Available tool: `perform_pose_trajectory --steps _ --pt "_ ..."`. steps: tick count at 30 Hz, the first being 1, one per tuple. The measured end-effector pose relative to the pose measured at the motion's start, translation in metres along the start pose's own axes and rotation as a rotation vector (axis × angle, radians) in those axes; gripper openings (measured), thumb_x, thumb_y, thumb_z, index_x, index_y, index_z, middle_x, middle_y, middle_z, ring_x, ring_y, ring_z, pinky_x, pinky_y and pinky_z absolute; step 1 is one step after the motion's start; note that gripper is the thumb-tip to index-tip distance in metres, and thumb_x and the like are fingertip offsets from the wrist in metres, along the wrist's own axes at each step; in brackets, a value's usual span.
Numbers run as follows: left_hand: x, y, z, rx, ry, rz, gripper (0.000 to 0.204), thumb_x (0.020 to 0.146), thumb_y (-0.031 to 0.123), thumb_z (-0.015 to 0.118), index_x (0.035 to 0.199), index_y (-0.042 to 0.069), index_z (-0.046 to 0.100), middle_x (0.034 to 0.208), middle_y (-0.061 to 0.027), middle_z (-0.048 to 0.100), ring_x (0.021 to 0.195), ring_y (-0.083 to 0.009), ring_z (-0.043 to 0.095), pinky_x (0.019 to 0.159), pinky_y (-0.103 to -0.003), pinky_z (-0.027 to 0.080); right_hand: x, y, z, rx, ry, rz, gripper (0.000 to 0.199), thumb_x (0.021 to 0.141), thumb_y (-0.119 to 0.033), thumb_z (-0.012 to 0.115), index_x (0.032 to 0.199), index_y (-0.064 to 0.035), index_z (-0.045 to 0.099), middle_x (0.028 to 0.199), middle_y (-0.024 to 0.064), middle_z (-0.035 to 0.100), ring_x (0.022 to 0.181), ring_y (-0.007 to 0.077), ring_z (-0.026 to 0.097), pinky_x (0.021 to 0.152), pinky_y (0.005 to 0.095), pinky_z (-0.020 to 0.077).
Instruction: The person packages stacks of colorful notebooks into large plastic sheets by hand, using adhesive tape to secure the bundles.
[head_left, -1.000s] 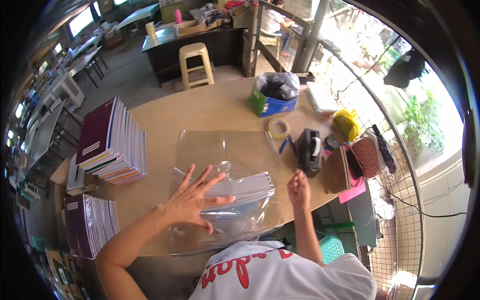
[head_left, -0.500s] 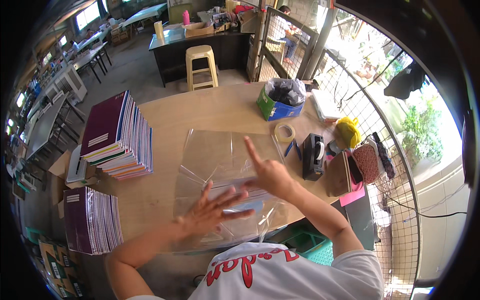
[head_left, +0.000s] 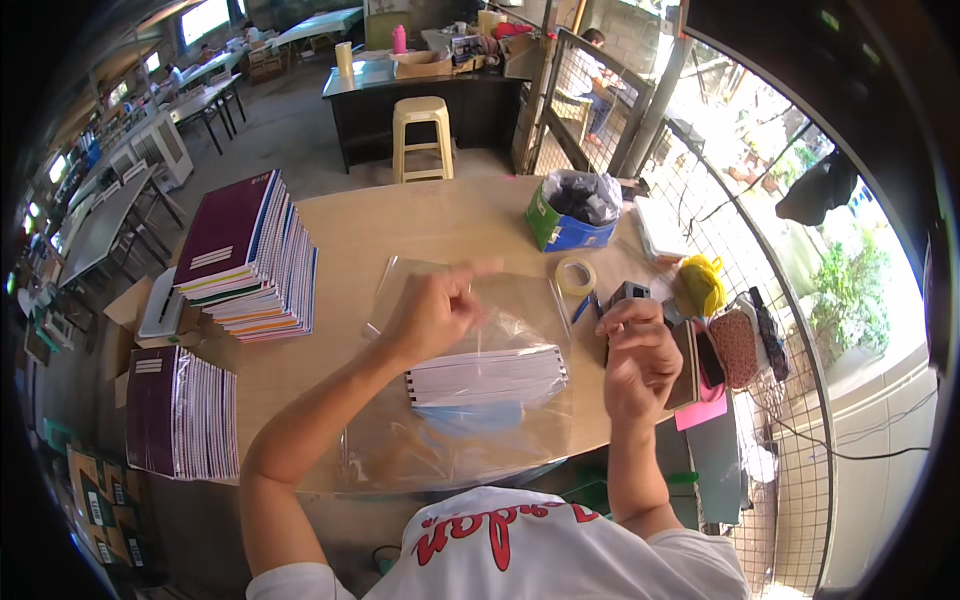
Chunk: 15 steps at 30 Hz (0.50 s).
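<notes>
A large clear plastic sheet (head_left: 385, 455) lies on the table in front of me, creased and shiny. At its middle a thick stack of white pages (head_left: 485, 378) shows edge-on, with dark binding marks at both ends and a light blue patch below. My left hand (head_left: 432, 315) is over the far part of the sheet, index finger stretched out and blurred, the other fingers curled in. My right hand (head_left: 642, 365) is raised at the right, fingers bent together in front of a black tape dispenser (head_left: 628, 291), mostly hidden by it. Whatever those fingertips hold is too small to see.
Tall stacks of purple-covered notebooks (head_left: 232, 225) and plastic-wrapped notebooks (head_left: 155, 410) stand at the left. Toward the right are a tape roll (head_left: 575, 275), blue-handled pliers (head_left: 584, 306), a bag-lined box (head_left: 575, 210), a yellow bundle (head_left: 700, 285) and pouches (head_left: 733, 345). A wire-mesh fence (head_left: 800, 420) borders the right side.
My left hand has moved up over the far part of the sheet, its spread fingers now mostly curled. My right hand has left the sheet and gone right to the tape dispenser.
</notes>
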<state>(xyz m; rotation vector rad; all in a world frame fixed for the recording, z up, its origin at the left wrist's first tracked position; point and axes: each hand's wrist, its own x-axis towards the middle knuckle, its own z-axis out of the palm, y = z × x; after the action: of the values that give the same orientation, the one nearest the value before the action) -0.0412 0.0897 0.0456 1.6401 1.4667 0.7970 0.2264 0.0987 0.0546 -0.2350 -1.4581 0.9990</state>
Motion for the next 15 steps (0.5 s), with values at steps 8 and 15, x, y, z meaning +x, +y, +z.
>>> perform_pose_trajectory --steps 8,15 --pt "-0.084 0.027 0.005 -0.084 0.171 0.565 0.097 0.058 0.043 0.092 0.133 0.005 0.044 0.129 -0.0127 0.051 0.112 -0.0223 0.055 0.092 -0.038 0.045 -0.027 0.018 -0.01 -0.252 -0.288 0.151 0.035 0.069 -0.024 0.088 0.091 -0.0004 0.073 0.111 0.0142 0.057 0.101 0.0244 0.056 0.084 0.0329 0.0441" --pt "-0.097 -0.022 0.08 0.506 0.406 0.479 0.067 0.065 0.034 0.088 0.121 0.015 0.057 0.117 -0.0046 0.058 0.11 -0.0274 0.054 0.093 -0.04 0.038 -0.018 0.004 -0.044 -0.446 -0.497 0.161 0.049 0.065 -0.029 0.089 0.1 -0.0004 0.07 0.112 0.0147 0.057 0.103 0.0291 0.054 0.094 0.0426 0.0396"
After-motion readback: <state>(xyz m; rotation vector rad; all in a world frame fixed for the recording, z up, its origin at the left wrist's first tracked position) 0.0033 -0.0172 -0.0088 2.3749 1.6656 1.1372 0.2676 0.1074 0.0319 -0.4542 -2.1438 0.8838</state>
